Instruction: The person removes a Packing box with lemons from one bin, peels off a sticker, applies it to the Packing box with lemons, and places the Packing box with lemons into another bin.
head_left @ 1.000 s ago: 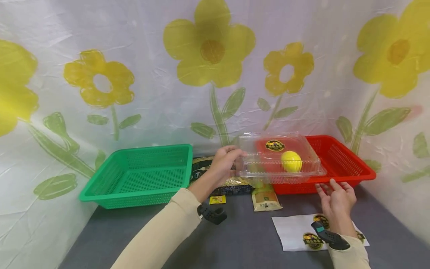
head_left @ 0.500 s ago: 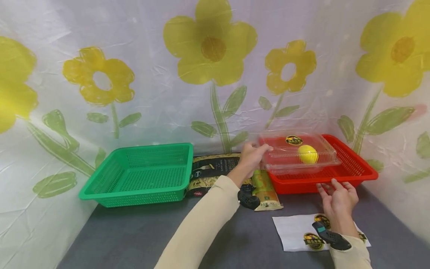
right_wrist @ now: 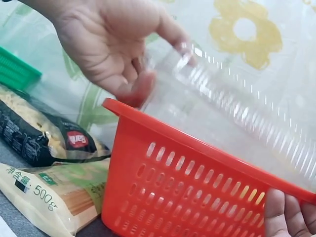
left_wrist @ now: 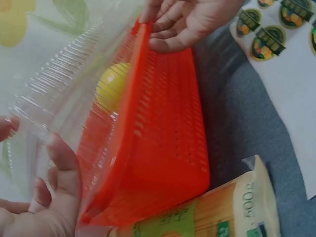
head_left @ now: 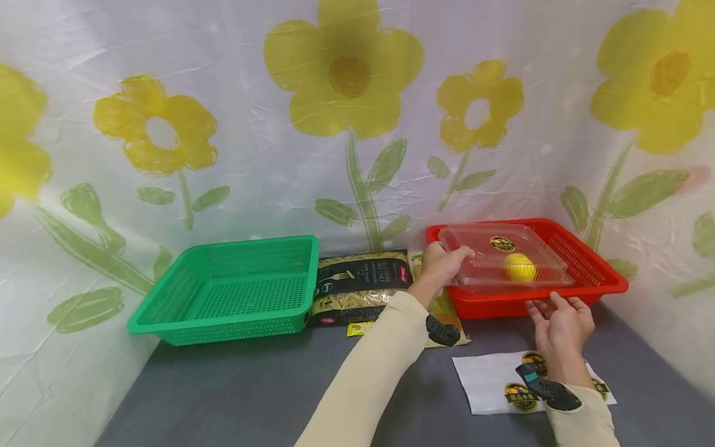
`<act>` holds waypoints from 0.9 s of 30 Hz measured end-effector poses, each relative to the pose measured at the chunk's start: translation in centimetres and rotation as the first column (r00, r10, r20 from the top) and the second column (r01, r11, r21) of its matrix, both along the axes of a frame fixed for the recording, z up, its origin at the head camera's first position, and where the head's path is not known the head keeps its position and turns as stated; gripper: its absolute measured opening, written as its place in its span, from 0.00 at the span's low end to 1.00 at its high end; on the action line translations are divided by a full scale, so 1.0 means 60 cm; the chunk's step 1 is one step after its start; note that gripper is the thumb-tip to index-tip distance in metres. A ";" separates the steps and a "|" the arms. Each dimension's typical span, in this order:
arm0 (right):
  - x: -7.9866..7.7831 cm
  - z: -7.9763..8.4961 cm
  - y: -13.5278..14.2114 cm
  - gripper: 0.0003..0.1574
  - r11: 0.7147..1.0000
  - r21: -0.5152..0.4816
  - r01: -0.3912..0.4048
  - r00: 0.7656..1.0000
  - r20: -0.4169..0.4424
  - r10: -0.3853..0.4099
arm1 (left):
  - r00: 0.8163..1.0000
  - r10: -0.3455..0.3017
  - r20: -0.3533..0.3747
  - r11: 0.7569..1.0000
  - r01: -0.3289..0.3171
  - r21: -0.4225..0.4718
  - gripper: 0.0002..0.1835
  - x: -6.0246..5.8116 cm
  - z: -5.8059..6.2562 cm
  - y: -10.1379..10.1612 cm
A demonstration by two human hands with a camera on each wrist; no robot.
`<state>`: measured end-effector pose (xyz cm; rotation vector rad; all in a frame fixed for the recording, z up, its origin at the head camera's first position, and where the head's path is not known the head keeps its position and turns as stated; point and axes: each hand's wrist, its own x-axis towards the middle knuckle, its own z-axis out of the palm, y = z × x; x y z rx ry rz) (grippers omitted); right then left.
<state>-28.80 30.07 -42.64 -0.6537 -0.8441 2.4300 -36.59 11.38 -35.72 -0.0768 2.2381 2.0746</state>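
My left hand grips the left end of a clear plastic clamshell box, thumb and fingers on either side of it in the right wrist view. The box has a black-and-gold round sticker on top and a yellow ball inside. It lies tilted within the red slotted basket, its left end over the rim. With the thumb on top and fingers beneath, my right hand holds the basket's front rim. In the left wrist view that thumb is right at the rim.
A green basket stands at the left. Between the baskets lie a black pasta bag, a small yellow packet and a 500g pack, partly behind my left arm. A white sheet with stickers lies in front.
My left hand has carried the clear box with the ball rightward and down into the red basket. My right hand has stayed on the basket's rim.
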 end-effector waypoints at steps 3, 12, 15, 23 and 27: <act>-0.001 0.001 0.002 0.18 1.000 0.001 0.005 1.000 -0.012 -0.005 | 1.000 -0.013 0.015 0.998 0.014 -0.066 0.15 -0.001 -0.003 0.007; -0.002 0.000 -0.004 0.15 1.000 0.016 0.022 1.000 -0.016 -0.021 | 0.993 0.004 -0.115 0.900 -0.053 -0.432 0.20 -0.010 0.002 0.019; -0.003 0.001 -0.006 0.15 0.999 0.018 0.026 1.000 -0.015 -0.026 | 0.992 -0.009 -0.127 0.867 -0.056 -0.495 0.19 -0.011 0.005 0.017; -0.005 0.000 -0.005 0.16 0.999 0.013 0.038 0.999 -0.022 -0.037 | 0.995 -0.054 -0.082 0.844 0.001 -0.536 0.18 -0.012 0.009 0.010; -0.005 -0.003 -0.006 0.17 0.999 0.012 0.038 0.999 -0.018 -0.037 | 0.995 -0.057 -0.081 0.826 0.002 -0.564 0.20 -0.007 0.012 0.008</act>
